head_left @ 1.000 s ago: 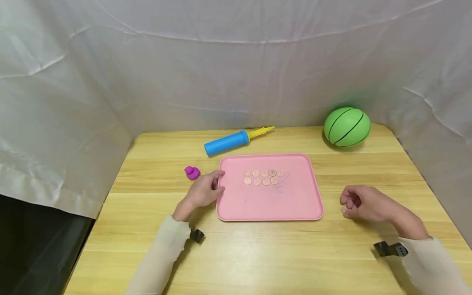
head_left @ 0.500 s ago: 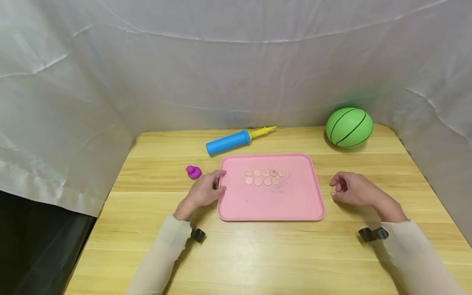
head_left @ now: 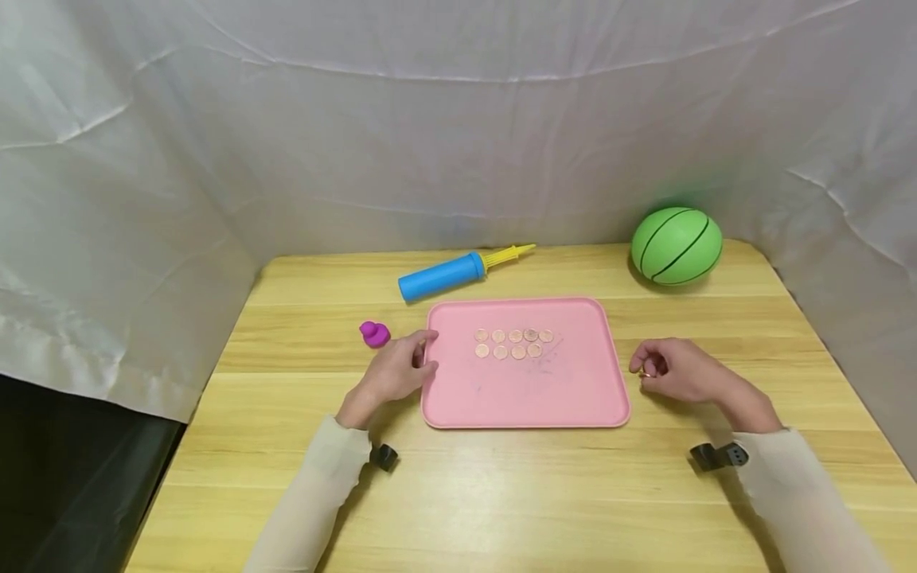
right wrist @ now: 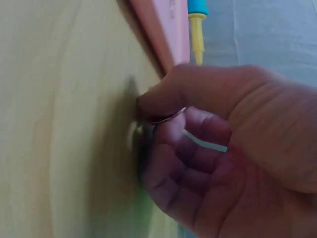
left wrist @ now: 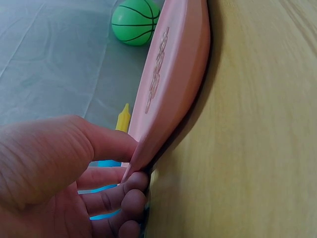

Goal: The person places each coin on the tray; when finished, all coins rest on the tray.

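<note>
Two hands rest on a wooden table (head_left: 501, 493) walled in by white cloth (head_left: 458, 127). Largest on it is a pink tray (head_left: 523, 398), lying flat near the middle. Behind and to the right, near the far corner and well apart from the tray, sits a green ball (head_left: 676, 246) with black lines. Just behind the tray's far left edge lies a blue pump (head_left: 440, 278) with a yellow nozzle pointing right.

At the tray's left rim, the left hand (head_left: 392, 372) grips the edge: the left wrist view shows the thumb on top of the rim and curled fingers (left wrist: 126, 196) under it. Off the tray's right edge, near but not touching it, the right hand (head_left: 677, 371) hovers low over the table with its fingers curled, and it pinches a coin (right wrist: 166, 118) between thumb and forefinger, seen edge-on in the right wrist view.

Beyond the left hand, close to the tray's left side, stands a small purple toy (head_left: 374, 333). Smallest of all are nine coins (head_left: 513, 343) lying flat in the far half of the tray, in two neat rows, five behind and four in front.
</note>
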Tool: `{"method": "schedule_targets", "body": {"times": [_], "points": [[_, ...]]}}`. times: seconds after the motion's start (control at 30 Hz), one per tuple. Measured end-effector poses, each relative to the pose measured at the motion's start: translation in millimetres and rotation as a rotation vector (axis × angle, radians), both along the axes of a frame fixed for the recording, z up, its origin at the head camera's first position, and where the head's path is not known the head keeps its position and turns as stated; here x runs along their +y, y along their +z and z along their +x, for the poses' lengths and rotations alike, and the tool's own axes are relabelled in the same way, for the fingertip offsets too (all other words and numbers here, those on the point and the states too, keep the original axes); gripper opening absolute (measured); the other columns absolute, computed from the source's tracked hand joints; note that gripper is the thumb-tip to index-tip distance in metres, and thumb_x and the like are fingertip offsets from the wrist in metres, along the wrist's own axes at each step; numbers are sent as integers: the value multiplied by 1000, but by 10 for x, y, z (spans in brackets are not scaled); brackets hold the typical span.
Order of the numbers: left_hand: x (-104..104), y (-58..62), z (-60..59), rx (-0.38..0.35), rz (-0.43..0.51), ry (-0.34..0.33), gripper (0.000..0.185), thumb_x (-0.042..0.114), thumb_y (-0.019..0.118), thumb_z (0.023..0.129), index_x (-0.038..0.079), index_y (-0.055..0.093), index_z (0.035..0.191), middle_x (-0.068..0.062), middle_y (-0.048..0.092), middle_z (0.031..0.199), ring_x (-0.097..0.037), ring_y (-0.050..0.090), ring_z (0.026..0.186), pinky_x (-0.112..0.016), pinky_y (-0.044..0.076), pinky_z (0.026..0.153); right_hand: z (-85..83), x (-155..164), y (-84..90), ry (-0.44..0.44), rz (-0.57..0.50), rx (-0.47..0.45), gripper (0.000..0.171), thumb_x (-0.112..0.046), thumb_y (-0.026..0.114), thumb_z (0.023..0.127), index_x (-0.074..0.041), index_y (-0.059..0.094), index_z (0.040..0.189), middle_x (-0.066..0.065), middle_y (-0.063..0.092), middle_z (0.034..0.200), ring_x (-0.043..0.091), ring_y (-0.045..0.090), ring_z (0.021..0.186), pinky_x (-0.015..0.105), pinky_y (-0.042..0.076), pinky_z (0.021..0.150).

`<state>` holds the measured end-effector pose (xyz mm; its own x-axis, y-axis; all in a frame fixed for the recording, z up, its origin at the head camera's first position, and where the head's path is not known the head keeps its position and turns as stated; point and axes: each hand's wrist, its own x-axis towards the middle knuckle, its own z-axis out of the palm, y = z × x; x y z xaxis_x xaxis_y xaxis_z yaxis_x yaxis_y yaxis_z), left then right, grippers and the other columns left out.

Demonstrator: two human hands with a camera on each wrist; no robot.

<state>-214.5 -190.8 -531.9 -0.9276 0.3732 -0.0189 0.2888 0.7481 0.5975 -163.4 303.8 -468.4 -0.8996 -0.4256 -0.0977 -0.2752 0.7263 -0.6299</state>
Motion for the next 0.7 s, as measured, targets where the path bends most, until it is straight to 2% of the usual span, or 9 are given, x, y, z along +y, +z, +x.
{"method": "schedule_targets", "body": {"times": [0.1,0.2,0.43,0.53,0.7], "points": [[11,25,18,4,0,1,58,23,78,99,15,62,154,3,61,80,-14,54,70,-25,39,61,1,-11,28,-27,4,7,14,-1,81,91,-6,74,101,-2,67,86,0,56,77,21,52,70],[18,39,30,4,-2,5,57,22,78,99,14,62,153,3,60,79,-14,54,70,-25,39,60,-5,-24,59,-93,-37,20,13,-6,82,95,-4,76,106,3,74,93,4,63,81,22,57,71],[24,45,23,-9,-1,5,58,23,78,99,13,61,154,3,60,79,-14,53,70,-25,38,60,-27,-153,101,-310,-191,-45,34,-26,78,103,-1,74,126,19,80,111,11,75,86,29,63,70],[23,52,27,-10,-1,6,57,23,77,99,13,61,153,3,61,79,-14,53,70,-25,39,60,-71,-258,118,-330,-227,-53,37,-26,78,103,-1,74,129,21,81,114,11,76,85,31,64,69],[16,50,27,-1,-10,10,57,22,78,99,13,62,153,3,61,80,-14,54,70,-25,39,61,-171,-465,120,-303,-257,-55,35,-21,82,99,-1,74,126,19,81,111,13,74,85,29,61,67]]}}
